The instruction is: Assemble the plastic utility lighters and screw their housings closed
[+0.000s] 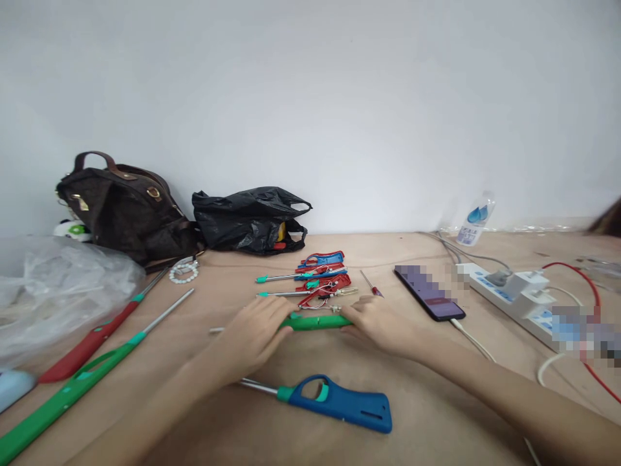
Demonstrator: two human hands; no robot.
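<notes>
The long, green plastic lighter [320, 321] you hold looks smooth; nearer you, the blue, loop-triggered plastic lighter [356, 408] appears matt, its slim silvery rod [262, 388] shiny metal. You face a crumpled, glossy black plastic bag [233, 220].

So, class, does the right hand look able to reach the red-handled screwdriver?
Probably yes: the screwdriver lies just beyond the right hand, nothing visible between, though it may first need to release the green lighter.

Held lighter [317, 322] part-hidden, phone [431, 299] pixelated; possibly hair [609, 221] cropped
</notes>
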